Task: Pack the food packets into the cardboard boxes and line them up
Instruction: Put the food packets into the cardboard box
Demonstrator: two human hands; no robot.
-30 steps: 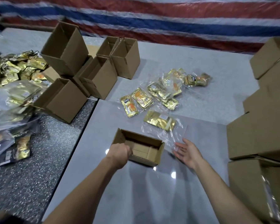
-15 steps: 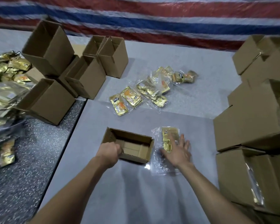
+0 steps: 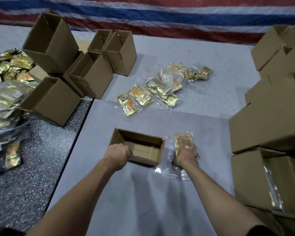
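An open, empty cardboard box (image 3: 157,156) sits on the grey table in front of me. My left hand (image 3: 118,153) grips its near left rim, fingers curled over the edge. Just right of the box lies a clear bag of gold food packets (image 3: 183,141). My right hand (image 3: 186,155) curls its fingers round the bag's near end, the index finger stretched along the gold packet. More gold and orange packets (image 3: 162,91) lie scattered farther back on the table.
Several empty open boxes (image 3: 92,77) stand at the back left. A heap of gold packets in clear bags (image 3: 8,86) fills the left edge. Stacked cardboard boxes (image 3: 269,123) rise along the right side. A striped tarp hangs behind.
My right hand dragged the bag of gold packets toward me, beside the box, and its flat fingers have curled round it. My left hand kept hold of the box rim.
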